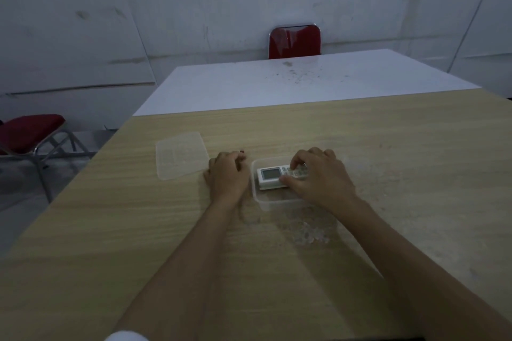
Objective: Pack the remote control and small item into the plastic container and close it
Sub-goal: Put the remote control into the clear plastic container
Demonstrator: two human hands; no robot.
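A white remote control with a small screen lies inside the clear plastic container on the wooden table. My right hand grips the remote's right end, thumb in front and fingers over its buttons. Just left of the container, my left hand rests on the table with curled fingers. A small dark item shows at its fingertips; how much of it the hand holds is hidden. The container's clear lid lies flat to the left, apart from both hands.
The wooden table butts against a white table behind it. One red chair stands at the far end, another red chair at the left. A shiny crinkled patch lies in front of the container.
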